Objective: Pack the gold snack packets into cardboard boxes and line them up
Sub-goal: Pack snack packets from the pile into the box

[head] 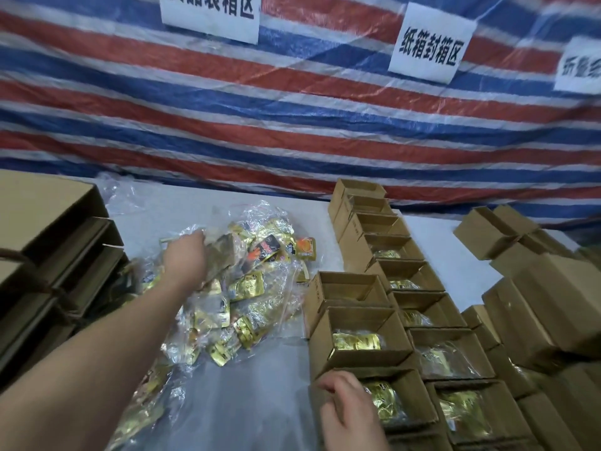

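Note:
A heap of gold snack packets [224, 307] lies in crumpled clear plastic on the white table [247, 402]. My left hand [185, 255] reaches into the far side of the heap, its fingers curled down around packets; the fingertips are hidden. Two rows of open cardboard boxes [419, 320] run away from me at centre right, most with gold packets inside. My right hand [344, 408] grips the left rim of the nearest box [413, 405], which holds a gold packet [383, 402]. The box behind it [357, 317] also holds gold packets.
Flattened cardboard [48, 242] is stacked at the left edge of the table. Closed and open boxes [553, 304] are piled at the right. A red, white and blue striped tarp [292, 125] with paper signs [429, 43] hangs behind the table.

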Demonstrator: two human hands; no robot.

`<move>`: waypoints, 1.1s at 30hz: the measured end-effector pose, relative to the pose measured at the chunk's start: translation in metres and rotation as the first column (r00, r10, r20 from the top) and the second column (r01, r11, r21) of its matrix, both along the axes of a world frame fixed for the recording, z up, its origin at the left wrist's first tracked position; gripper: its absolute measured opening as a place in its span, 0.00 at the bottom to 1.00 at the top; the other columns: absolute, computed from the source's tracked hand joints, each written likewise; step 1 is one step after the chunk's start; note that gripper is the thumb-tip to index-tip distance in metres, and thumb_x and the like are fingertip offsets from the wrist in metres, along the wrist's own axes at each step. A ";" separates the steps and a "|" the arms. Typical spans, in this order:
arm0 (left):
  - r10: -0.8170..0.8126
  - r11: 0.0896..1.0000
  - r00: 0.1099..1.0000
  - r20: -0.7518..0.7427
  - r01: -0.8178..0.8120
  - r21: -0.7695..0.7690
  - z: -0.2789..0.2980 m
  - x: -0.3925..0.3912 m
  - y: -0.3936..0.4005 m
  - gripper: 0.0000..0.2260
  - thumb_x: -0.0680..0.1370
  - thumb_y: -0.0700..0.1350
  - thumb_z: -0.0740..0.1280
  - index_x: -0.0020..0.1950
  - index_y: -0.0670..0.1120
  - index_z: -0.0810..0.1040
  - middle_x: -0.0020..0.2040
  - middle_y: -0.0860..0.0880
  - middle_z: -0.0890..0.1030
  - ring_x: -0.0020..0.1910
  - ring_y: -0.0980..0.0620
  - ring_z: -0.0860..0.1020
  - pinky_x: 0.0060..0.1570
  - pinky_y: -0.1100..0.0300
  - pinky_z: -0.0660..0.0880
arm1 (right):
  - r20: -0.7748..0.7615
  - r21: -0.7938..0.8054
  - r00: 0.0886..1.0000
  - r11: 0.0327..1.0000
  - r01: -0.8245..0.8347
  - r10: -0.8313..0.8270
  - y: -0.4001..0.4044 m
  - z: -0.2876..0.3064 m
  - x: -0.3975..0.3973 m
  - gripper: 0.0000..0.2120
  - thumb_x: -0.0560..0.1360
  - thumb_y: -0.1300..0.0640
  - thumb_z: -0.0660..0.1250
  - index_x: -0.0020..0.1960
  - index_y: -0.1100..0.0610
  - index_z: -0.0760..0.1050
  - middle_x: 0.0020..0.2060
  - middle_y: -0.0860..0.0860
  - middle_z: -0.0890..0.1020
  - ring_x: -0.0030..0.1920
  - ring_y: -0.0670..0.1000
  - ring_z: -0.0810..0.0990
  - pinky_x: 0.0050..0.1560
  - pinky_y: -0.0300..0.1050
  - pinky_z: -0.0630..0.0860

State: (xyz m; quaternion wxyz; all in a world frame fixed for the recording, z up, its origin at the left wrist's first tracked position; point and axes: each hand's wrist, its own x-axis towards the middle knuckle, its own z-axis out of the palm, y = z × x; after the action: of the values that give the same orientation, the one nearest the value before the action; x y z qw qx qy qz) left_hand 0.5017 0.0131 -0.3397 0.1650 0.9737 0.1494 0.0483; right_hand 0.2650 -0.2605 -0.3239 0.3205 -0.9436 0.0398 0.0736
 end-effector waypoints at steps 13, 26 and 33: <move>-0.168 0.828 0.893 0.417 0.357 -0.432 0.126 -0.203 -0.084 0.12 0.82 0.39 0.59 0.43 0.54 0.72 0.38 0.58 0.78 0.37 0.66 0.77 0.33 0.75 0.68 | -0.507 0.787 0.862 0.408 0.463 0.000 0.049 0.080 0.030 0.16 0.82 0.46 0.57 0.55 0.57 0.77 0.45 0.57 0.83 0.39 0.53 0.82 0.40 0.45 0.81; -0.033 0.588 0.901 0.434 0.368 -0.720 0.173 -0.348 -0.205 0.15 0.80 0.50 0.64 0.43 0.38 0.73 0.41 0.37 0.77 0.39 0.41 0.76 0.41 0.47 0.75 | -0.269 0.945 0.834 -0.037 0.325 0.481 -0.037 0.094 -0.054 0.36 0.72 0.33 0.69 0.68 0.59 0.76 0.66 0.62 0.77 0.66 0.63 0.76 0.59 0.65 0.74; 0.250 0.527 0.891 0.379 0.203 -0.825 0.136 -0.364 -0.222 0.09 0.76 0.36 0.65 0.48 0.50 0.75 0.54 0.53 0.77 0.55 0.60 0.75 0.57 0.63 0.72 | -0.206 0.937 0.871 -0.167 0.307 0.445 -0.051 0.090 -0.093 0.25 0.74 0.46 0.69 0.64 0.62 0.79 0.64 0.64 0.78 0.62 0.63 0.79 0.53 0.57 0.80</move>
State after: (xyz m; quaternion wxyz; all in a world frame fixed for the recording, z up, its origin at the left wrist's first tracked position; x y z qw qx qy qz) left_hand 0.1374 -0.2093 -0.2034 0.6463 0.7266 0.1243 0.1973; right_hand 0.1722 -0.3118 -0.2343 0.8958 -0.3024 -0.0076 0.3256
